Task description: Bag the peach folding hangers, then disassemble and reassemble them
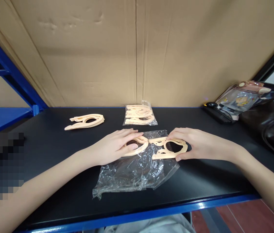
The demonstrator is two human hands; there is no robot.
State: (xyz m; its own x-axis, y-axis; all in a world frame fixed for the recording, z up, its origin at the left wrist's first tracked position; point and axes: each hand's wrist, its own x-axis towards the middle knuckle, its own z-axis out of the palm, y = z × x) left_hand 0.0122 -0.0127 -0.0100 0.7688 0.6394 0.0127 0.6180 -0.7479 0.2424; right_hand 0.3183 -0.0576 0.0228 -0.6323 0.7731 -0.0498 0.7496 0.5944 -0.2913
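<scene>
Our left hand (114, 147): fingers and thumb closed on a pale folded hanger (140, 150) over a clear plastic bag (129, 176); whether the hanger lies inside, we cannot tell. Our right hand (197, 144): gripping a second hanger (163, 156) across its ring, its tip beside the first. Behind, on our black worktop (66, 194): one loose hanger (78, 125), left; one bagged set of hangers (139, 115), centre.

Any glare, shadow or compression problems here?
Head view: glints on the near clear plastic bag and the blue front rail; head view: soft shadow on the black tabletop beneath the right hand; head view: blocky pixelation at the left edge.
</scene>
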